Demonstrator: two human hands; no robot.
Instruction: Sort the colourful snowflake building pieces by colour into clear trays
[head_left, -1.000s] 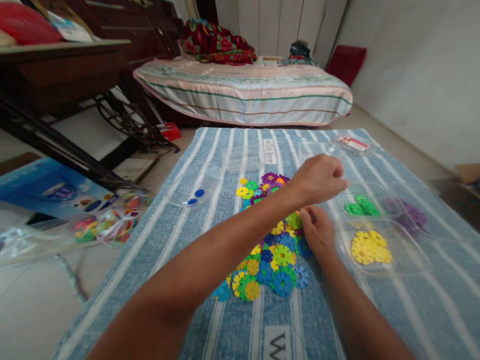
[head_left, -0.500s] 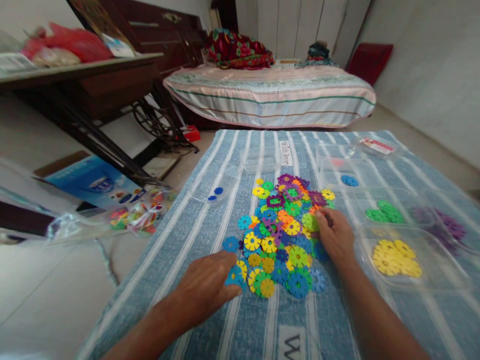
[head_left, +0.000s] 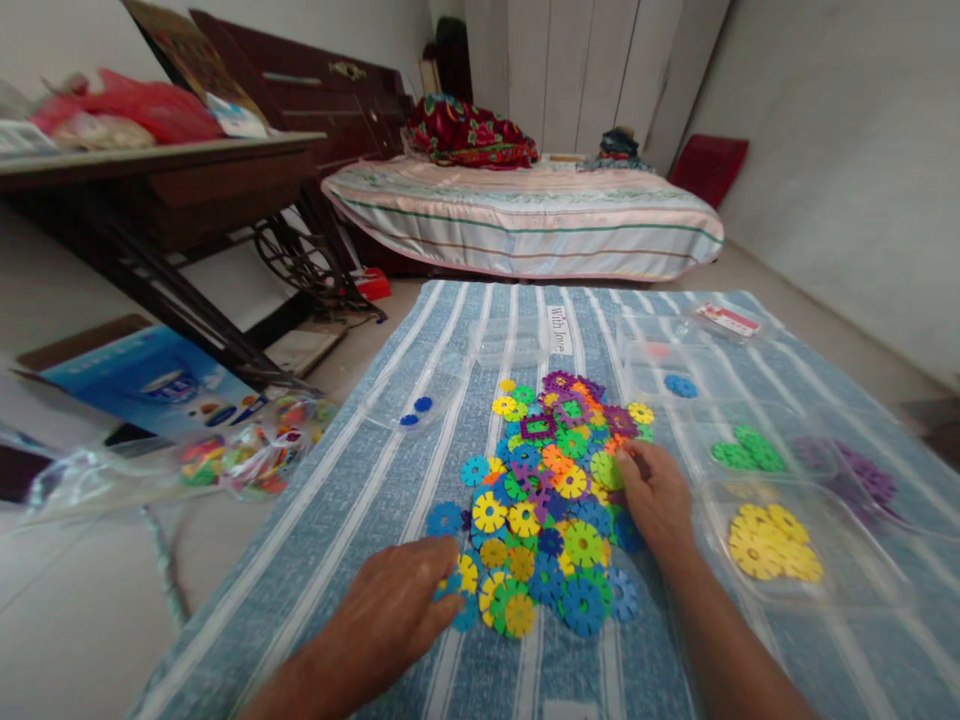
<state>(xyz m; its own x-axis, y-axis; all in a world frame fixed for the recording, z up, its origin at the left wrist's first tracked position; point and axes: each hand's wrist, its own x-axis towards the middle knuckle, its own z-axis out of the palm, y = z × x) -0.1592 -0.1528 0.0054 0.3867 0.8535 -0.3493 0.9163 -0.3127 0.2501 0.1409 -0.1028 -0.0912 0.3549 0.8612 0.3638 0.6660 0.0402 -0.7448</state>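
My left hand (head_left: 394, 610) lies, fingers loosely spread, on the near-left edge of the heap of multicoloured plastic gear-shaped discs (head_left: 551, 480). My right hand (head_left: 658, 498) curls on a lime-green disc (head_left: 606, 468) at its right edge, grip unclear. Better lifted singly.

Blue disc (head_left: 463, 612) partly under left fingers (head_left: 429, 592), forearms (head_left: 720, 650) cropped, blurred bag (head_left: 240, 460), perhaps discs

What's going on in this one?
A person works at a pile of colourful plastic discs on a blue striped cloth. The left hand lies on the pile's near-left edge; the right hand touches its right side. Clear trays beside it hold yellow discs, green discs and purple discs separately.
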